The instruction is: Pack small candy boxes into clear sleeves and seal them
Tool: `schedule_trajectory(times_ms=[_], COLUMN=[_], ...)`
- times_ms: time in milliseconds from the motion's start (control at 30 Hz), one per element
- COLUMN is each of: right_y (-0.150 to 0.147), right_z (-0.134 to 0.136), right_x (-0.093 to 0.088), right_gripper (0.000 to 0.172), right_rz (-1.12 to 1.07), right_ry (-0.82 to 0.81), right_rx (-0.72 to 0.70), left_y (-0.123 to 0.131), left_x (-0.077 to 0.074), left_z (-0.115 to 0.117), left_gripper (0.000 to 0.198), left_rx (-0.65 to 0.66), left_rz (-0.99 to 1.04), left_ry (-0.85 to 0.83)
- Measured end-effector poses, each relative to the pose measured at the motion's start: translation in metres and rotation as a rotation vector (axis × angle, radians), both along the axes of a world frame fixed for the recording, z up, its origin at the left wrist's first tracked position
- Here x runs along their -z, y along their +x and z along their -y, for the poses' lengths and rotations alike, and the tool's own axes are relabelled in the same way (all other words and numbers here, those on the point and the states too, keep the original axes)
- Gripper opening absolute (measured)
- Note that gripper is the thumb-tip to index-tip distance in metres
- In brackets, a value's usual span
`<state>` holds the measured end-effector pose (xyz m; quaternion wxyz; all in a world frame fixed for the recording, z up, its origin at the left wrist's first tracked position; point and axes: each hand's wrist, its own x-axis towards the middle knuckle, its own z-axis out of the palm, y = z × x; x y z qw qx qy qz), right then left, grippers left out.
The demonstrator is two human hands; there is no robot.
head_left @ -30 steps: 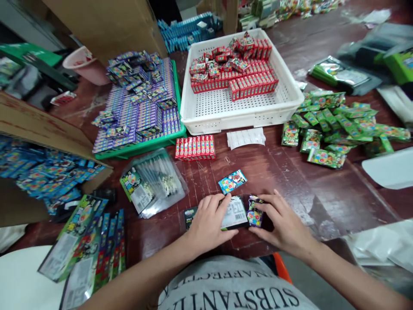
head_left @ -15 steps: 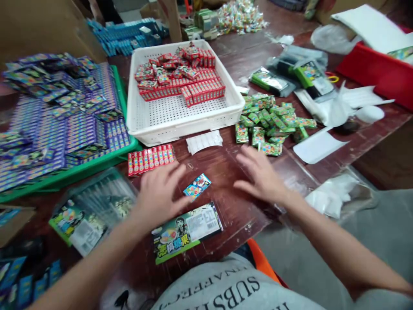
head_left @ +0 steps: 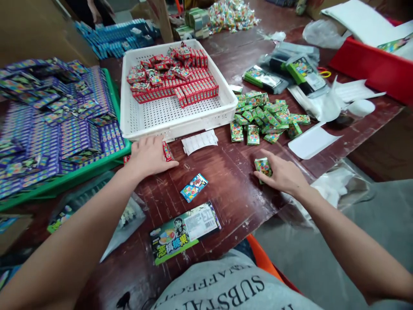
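Tabletop [head_left: 238, 189], dark reddish brown and glossy, showed pale scratches and scuffs across its bare middle, where a blue packet [head_left: 194, 187] lay flat and aslant. Nearer the person's grey shirt [head_left: 232, 284] lay a black-and-green package [head_left: 174, 241] with a white label [head_left: 200, 223]; past the table's right-hand edge spread a grey floor [head_left: 387, 224]. The right hand [head_left: 284, 175] was low over the wood, thumb and fingers grasping a small green packet [head_left: 262, 165], between the loose heap of green packets [head_left: 264, 116] and the table's near edge. The left hand [head_left: 149, 156] covered a row of red packets [head_left: 168, 151] just before the white basket [head_left: 206, 125]; red showed on both sides of it, but whether its bent fingers had closed on the row could not be told. Red boxes [head_left: 200, 91] stood ranked inside the basket, and a green tray [head_left: 112, 97] beside it was loaded with purple boxes [head_left: 75, 137]. A ribbed white strip [head_left: 200, 142] lay in front of the basket. Toward the right were a curved white sheet [head_left: 311, 142] and a red bin [head_left: 371, 71]. At the back rose brown cardboard [head_left: 35, 26], with blue boxes [head_left: 119, 38] lined up nearby, wrapped sweets [head_left: 230, 15] heaped farther along, and another person's arm [head_left: 93, 9] at the top.
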<state>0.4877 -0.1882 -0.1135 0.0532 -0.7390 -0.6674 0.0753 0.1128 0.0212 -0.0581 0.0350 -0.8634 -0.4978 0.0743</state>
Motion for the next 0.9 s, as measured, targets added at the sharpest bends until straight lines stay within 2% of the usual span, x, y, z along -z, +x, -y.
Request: schedule_trajectory(times_ms=[100, 167, 200, 267, 367, 433, 500, 600, 667, 700, 800, 900], right_y=[0.005, 0.015, 0.020, 0.028, 0.027, 0.016, 0.000, -0.031, -0.053, -0.062, -0.078, -0.069], right_z=[0.008, 0.011, 0.011, 0.010, 0.007, 0.005, 0.003, 0.003, 0.004, 0.005, 0.010, 0.013], right_x=[0.000, -0.001, -0.001, -0.003, -0.004, -0.003, 0.000, 0.004, 0.004, 0.004, -0.001, -0.009], right_gripper=[0.096, 0.106, 0.107, 0.097, 0.077, 0.079, 0.086, 0.083, 0.078, 0.075, 0.065, 0.074], right_rz=[-0.014, -0.042, -0.061, -0.102, -0.139, -0.116, -0.043, 0.124, 0.178, 0.173, 0.082, -0.009], right_ry=[-0.104, -0.088, -0.074, -0.063, -0.060, -0.028, 0.016, -0.009, -0.092, -0.137, -0.245, -0.271], right_rx=[-0.064, -0.173, -0.235, -0.337, -0.374, -0.332, -0.223, 0.076, 0.227, 0.255, 0.159, 0.045], left_y=[0.002, 0.003, 0.003, 0.007, 0.022, 0.039, 0.061, 0.094, 0.109, 0.114, 0.116, 0.102], left_x=[0.005, 0.006, 0.004, -0.002, -0.019, -0.028, -0.027, -0.003, 0.021, 0.033, 0.053, 0.053], left_z=[-0.012, -0.018, -0.019, -0.015, 0.009, 0.037, 0.070, 0.114, 0.131, 0.136, 0.140, 0.139], left_gripper=[0.088, 0.083, 0.082, 0.081, 0.075, 0.070, 0.065, 0.064, 0.073, 0.083, 0.117, 0.140], left_rx=[-0.043, -0.030, -0.015, 0.010, 0.077, 0.192, 0.348, 0.531, 0.528, 0.505, 0.436, 0.418], left_rz=[-0.132, -0.181, -0.189, -0.158, 0.000, 0.122, 0.209, 0.248, 0.273, 0.295, 0.372, 0.419], left_ry=[-0.056, -0.081, -0.084, -0.050, 0.050, 0.066, 0.013, -0.151, -0.229, -0.252, -0.289, -0.324])
